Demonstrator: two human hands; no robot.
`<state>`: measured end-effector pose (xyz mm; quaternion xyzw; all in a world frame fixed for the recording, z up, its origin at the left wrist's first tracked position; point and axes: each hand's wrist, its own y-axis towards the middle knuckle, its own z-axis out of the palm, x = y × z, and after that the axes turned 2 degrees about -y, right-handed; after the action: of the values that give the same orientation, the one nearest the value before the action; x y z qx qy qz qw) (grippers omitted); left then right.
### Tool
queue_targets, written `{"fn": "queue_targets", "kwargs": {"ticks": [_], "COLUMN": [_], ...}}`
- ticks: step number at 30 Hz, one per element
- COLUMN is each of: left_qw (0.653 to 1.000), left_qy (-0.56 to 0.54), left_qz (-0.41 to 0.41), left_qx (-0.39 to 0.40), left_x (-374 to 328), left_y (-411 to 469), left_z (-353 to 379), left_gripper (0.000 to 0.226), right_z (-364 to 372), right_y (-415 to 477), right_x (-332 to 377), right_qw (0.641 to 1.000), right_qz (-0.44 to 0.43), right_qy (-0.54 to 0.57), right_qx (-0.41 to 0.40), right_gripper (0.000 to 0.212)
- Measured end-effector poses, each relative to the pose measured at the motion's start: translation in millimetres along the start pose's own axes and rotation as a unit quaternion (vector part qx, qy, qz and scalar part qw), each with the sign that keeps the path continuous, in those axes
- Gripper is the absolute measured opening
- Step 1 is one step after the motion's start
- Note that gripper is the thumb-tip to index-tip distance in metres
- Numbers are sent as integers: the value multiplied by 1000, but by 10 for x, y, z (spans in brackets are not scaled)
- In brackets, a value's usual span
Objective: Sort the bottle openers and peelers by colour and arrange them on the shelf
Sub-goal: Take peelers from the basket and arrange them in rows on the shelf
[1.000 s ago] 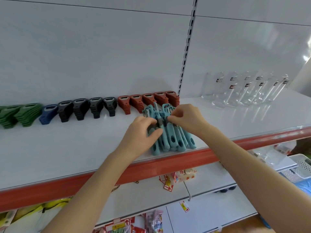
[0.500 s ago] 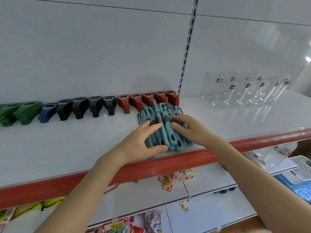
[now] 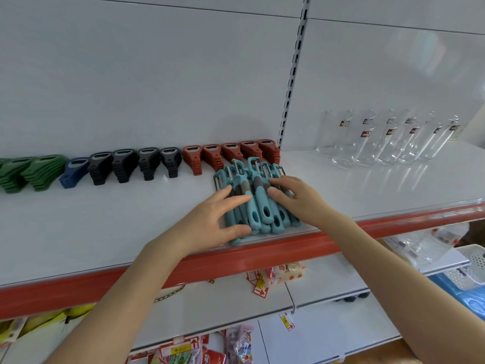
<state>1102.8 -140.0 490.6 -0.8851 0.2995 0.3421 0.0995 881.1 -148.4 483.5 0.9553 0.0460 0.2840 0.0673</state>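
Observation:
A bunch of teal peelers [image 3: 258, 206] lies side by side near the front edge of the white shelf [image 3: 105, 227], blades pointing to the back wall. My left hand [image 3: 210, 222] rests flat on the bunch's left side, fingers spread, thumb at the handle ends. My right hand [image 3: 296, 200] lies on the right side, fingers spread over the handles. Behind stands a row of bottle openers: green [image 3: 29, 172], one blue [image 3: 74, 170], black [image 3: 136, 165] and red [image 3: 231, 155].
Several clear drinking glasses [image 3: 388, 139] stand at the back right of the shelf. A red price rail [image 3: 262, 256] runs along its front edge. Lower shelves hold packaged goods, and a white basket [image 3: 472, 269] sits at the far right.
Both hands have slid from the peelers' blade ends toward the handles and flattened out on the bunch. The bunch has been squared up and sits closer to the shelf's front edge.

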Motion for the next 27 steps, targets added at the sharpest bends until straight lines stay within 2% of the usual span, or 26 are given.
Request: {"fn": "queue_targets", "kwargs": {"ticks": [7, 11, 14, 21, 27], "left_qw": [1000, 999, 997, 996, 994], "left_qy": [-14, 19, 66, 77, 107], "left_qz": [-9, -12, -17, -24, -17], "left_qx": [15, 28, 39, 30, 28], "left_x": [-23, -59, -87, -111, -179], "left_y": [-23, 15, 48, 77, 91], "left_z": [-26, 41, 83, 102, 107], "left_gripper": [67, 63, 67, 61, 58], "right_z": [-30, -15, -19, -68, -81], "right_y": [-43, -45, -57, -109, -105], "right_x": [46, 39, 48, 54, 73], "right_qw": [999, 999, 999, 999, 1000], "right_qz": [-10, 1, 4, -1, -8], "right_qy": [20, 30, 27, 35, 19], "right_qx": [-30, -34, -33, 9, 10], "right_gripper": [33, 35, 36, 48, 45]}}
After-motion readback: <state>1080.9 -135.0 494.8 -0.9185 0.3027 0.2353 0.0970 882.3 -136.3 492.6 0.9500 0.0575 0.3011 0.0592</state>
